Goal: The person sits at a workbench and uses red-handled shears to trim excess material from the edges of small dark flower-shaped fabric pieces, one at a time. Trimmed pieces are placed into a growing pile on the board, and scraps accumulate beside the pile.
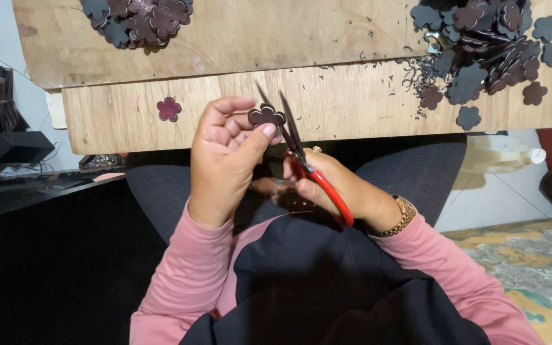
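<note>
My left hand (225, 156) pinches a small dark flower-shaped cutout (266, 116) between thumb and fingers, held over the near edge of the wooden board (327, 96). My right hand (337, 185) grips red-handled scissors (301, 153). Their dark blades are parted and point up at the cutout, with one blade touching its right side. Both hands hover above my lap.
One maroon flower cutout (168, 109) lies alone on the board's left. A pile of dark flower cutouts (138, 19) sits at the top left, and a larger heap (487, 45) with thin trimmings at the top right. A black box (14, 147) stands at the left.
</note>
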Motion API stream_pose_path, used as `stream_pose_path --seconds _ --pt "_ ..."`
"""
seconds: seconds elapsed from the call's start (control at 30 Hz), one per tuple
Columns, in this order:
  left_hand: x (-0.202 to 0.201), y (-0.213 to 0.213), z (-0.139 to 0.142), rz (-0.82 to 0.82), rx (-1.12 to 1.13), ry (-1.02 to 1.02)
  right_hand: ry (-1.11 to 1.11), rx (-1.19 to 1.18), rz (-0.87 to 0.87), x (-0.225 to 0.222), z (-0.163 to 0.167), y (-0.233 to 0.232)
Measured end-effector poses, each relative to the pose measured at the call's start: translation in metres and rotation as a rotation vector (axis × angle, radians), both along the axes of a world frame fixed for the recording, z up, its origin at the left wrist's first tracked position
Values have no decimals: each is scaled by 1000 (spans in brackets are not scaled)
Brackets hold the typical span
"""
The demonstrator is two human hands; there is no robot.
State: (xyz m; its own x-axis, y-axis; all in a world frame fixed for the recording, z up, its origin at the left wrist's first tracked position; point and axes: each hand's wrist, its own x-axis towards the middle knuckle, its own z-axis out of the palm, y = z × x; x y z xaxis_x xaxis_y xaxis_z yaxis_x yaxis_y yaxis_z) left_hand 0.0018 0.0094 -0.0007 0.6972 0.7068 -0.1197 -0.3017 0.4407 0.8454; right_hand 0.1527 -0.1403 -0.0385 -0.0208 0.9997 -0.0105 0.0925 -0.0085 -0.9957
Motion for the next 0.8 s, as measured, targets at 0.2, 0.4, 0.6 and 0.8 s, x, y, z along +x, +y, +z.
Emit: stream_pose_path --seconds 0.2,0.4,0.6,0.8 --pt "-7 4 -7 26 130 122 59 -75 31 -1 5 1" --pt "-4 -2 -7 29 92 96 22 -64 17 -2 8 2" --pt "2 -11 -3 83 117 45 -23 -26 -29 -4 10 3" --pt "5 -19 0 125 140 25 0 65 -58 -8 12 4"
